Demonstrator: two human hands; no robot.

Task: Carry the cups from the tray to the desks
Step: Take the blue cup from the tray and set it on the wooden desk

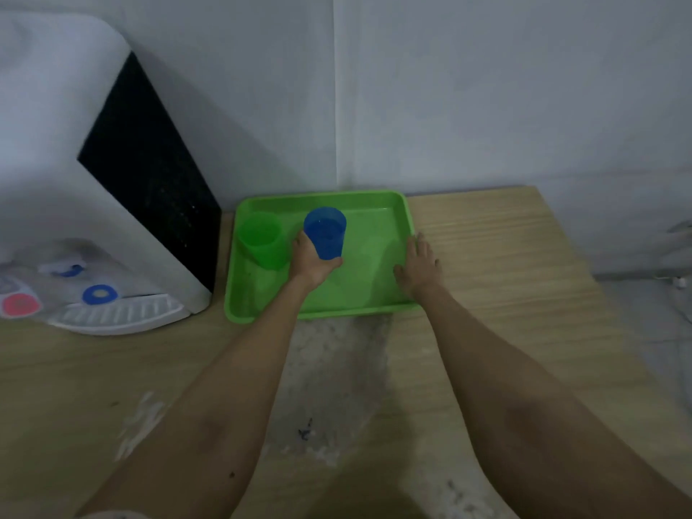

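A green tray [374, 215] lies on the wooden table against the wall. Inside it, at the left, stands a green cup [262, 237]. A blue cup [325, 234] is upright near the tray's middle, and my left hand [310, 262] is wrapped around its lower part. My right hand [419, 265] rests flat on the tray's right rim with the fingers spread and nothing in it.
A white water dispenser [93, 204] with a black side panel, blue and red taps and a drip tray stands left of the tray. The wooden table [505, 275] ends at the right, with grey floor beyond. A white wall rises behind.
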